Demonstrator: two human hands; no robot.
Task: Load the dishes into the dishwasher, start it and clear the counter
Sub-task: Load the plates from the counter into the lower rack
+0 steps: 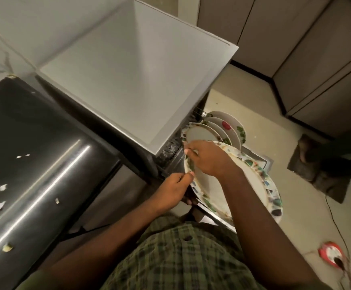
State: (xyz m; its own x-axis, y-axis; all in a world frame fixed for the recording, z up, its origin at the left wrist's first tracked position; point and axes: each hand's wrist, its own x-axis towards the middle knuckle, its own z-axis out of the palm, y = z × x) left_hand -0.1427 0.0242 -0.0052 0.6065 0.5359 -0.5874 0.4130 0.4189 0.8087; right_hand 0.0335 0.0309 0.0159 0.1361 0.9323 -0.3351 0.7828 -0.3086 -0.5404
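Both hands, left (173, 190) and right (205, 159), pinch a floral-rimmed plate (252, 185) just beside three racked plates (229, 126); no writing legible.

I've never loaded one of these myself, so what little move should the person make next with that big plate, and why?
Probably lower the large plate on edge into the rack just in front of the standing plates. Both hands, left hand and right hand, grip its rim, and it hangs tilted above the rack beside them.
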